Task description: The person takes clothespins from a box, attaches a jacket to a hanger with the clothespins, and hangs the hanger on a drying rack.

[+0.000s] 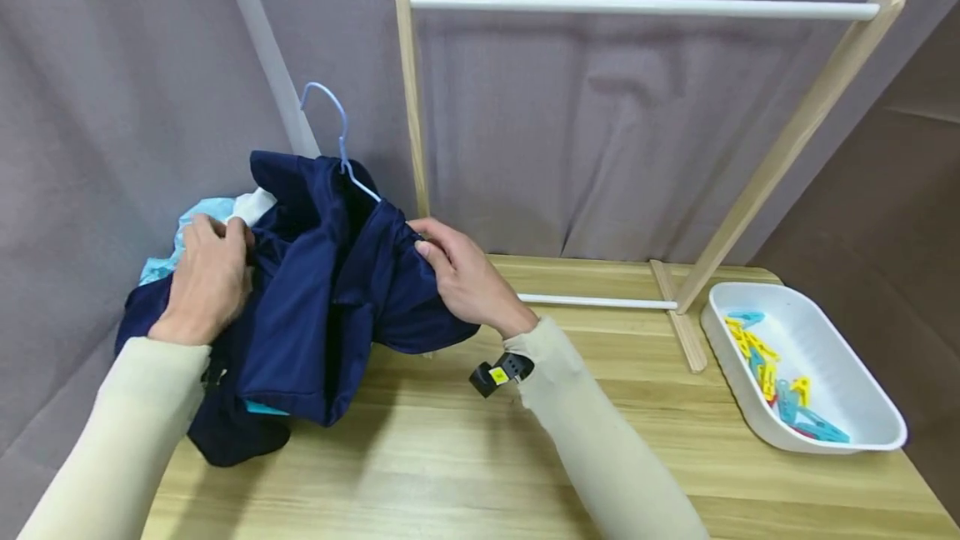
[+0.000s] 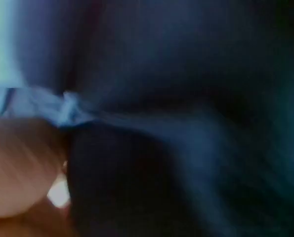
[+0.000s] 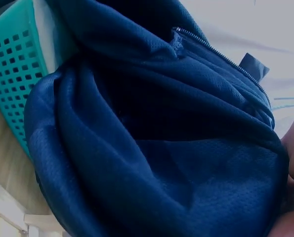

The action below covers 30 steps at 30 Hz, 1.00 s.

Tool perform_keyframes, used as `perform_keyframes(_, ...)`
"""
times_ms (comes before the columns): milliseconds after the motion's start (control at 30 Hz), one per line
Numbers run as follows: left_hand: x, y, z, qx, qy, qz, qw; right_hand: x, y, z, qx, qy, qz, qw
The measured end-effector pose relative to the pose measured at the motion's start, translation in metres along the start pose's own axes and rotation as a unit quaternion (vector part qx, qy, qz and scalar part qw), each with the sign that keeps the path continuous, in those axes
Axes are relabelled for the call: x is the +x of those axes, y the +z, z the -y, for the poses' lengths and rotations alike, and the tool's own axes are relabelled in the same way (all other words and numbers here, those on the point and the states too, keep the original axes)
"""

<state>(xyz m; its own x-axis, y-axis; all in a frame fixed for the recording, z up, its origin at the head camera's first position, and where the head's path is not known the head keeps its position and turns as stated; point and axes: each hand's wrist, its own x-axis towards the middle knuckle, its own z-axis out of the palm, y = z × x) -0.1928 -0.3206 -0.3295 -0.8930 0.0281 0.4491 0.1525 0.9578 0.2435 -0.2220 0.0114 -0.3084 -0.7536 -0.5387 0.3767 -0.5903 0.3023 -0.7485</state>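
Observation:
A navy zip jacket (image 1: 288, 315) hangs in loose folds at the left, with a light blue wire hanger (image 1: 344, 132) rising out of its neck. My right hand (image 1: 472, 277) pinches the jacket's right part between thumb and fingers. On the other side, my left hand (image 1: 210, 277) holds the cloth with bent fingers, the fingertips partly hidden. The right wrist view shows the jacket's zip (image 3: 226, 59) and deep folds beside the right hand (image 3: 292, 182). Dark cloth (image 2: 137, 173) fills the blurred left wrist view.
Behind the jacket, a teal perforated basket (image 3: 16, 64) holds more clothes, including light blue cloth (image 1: 202, 211). A wooden rack with a white top rail (image 1: 637, 7) stands at the back. At the right, a white tray (image 1: 847, 365) contains yellow and blue clothespins (image 1: 787, 398).

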Motion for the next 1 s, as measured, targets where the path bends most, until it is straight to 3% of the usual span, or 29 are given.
perform_keyframes(100, 0.0, 0.0, -0.002, -0.014, -0.01, 0.111, 0.9937, 0.002, 0.0, -0.002, -0.005, -0.004, 0.008, 1.0)
perform_keyframes(167, 0.002, 0.0, -0.001, -0.015, -0.049, 0.188, 0.9808, 0.003, 0.0, -0.003, -0.004, -0.005, 0.009, 1.0)
perform_keyframes(233, 0.006, -0.002, 0.002, 0.002, -0.082, 0.238, 0.9677, 0.003, -0.001, -0.004, -0.002, -0.003, 0.006, 1.0)
perform_keyframes(333, 0.009, -0.007, 0.007, 0.013, -0.108, 0.28, 0.9538, 0.003, -0.002, -0.005, -0.006, 0.002, -0.001, 1.0)
perform_keyframes(467, 0.009, -0.013, 0.009, 0.012, -0.11, 0.299, 0.948, 0.001, -0.005, -0.007, -0.018, 0.009, -0.011, 1.0)
perform_keyframes(533, 0.007, -0.017, 0.005, 0.003, -0.112, 0.282, 0.9529, 0.001, -0.007, -0.007, -0.02, 0.009, -0.016, 1.0)
perform_keyframes(600, 0.003, -0.023, -0.003, -0.016, -0.107, 0.241, 0.9645, 0.0, -0.01, -0.005, -0.02, 0.002, -0.02, 1.0)
perform_keyframes(733, -0.007, -0.037, -0.029, -0.072, -0.087, 0.086, 0.9899, -0.001, -0.018, 0.003, -0.019, -0.019, -0.03, 0.999)
perform_keyframes(867, -0.015, -0.047, -0.068, -0.102, -0.089, -0.049, 0.9896, -0.001, -0.026, 0.019, -0.016, -0.036, -0.04, 0.998)
perform_keyframes(1000, -0.014, -0.057, -0.106, -0.151, -0.088, -0.099, 0.9797, -0.003, -0.04, 0.037, -0.018, -0.053, -0.051, 0.997)
